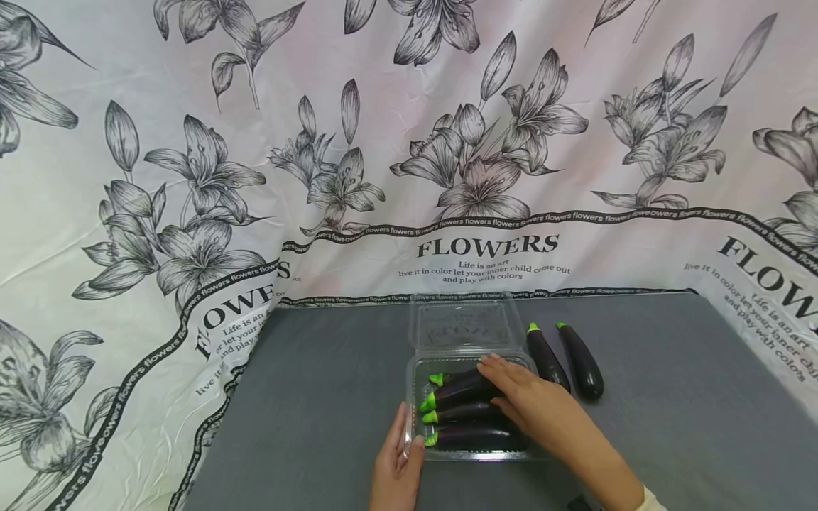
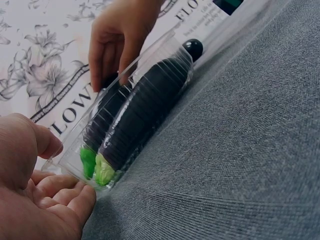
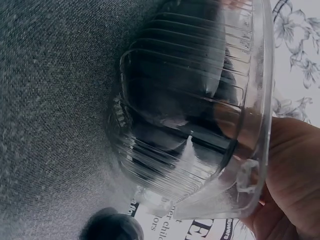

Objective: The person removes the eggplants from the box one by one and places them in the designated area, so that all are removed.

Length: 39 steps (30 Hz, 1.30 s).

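Note:
Several dark purple eggplants with green stem ends lie side by side in a clear plastic container [image 1: 473, 454], stems pointing left. My left hand [image 1: 399, 461] holds the container's left edge, thumb over the rim and fingers along the outside. In the left wrist view the hinged box's wall stands beside those curled fingers [image 2: 60, 192]. My right hand [image 1: 537, 408] reaches over the right rim and grips an eggplant [image 1: 463, 388], fingers on its far side and thumb on its near side. The right ends of the eggplants are hidden under this hand.
The container's clear lid [image 1: 466, 325] is folded back toward the wall. Two loose eggplants [image 1: 580, 362] lie on the grey table [image 1: 319, 397] right of the box. A flower-printed cloth [image 1: 358, 262] borders the table's back and sides. A small dark object [image 1: 580, 504] shows at the bottom edge.

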Each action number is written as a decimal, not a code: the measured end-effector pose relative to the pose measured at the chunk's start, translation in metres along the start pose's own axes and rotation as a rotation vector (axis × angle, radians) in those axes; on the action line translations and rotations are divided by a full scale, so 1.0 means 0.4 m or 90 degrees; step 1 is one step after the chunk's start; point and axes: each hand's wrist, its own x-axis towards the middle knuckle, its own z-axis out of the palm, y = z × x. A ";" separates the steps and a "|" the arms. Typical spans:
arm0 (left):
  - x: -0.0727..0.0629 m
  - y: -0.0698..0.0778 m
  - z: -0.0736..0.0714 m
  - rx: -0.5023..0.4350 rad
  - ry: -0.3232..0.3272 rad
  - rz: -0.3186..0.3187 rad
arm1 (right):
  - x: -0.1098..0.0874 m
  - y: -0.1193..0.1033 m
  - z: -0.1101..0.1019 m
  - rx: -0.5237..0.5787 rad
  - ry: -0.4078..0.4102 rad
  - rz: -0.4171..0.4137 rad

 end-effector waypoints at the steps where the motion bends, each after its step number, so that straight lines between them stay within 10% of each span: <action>1: -0.001 0.000 0.000 0.000 0.001 0.004 | 0.001 0.000 0.001 -0.003 -0.002 0.001; 39: -0.003 0.000 0.007 -0.045 -0.002 0.052 | 0.009 0.006 0.004 0.037 0.028 0.081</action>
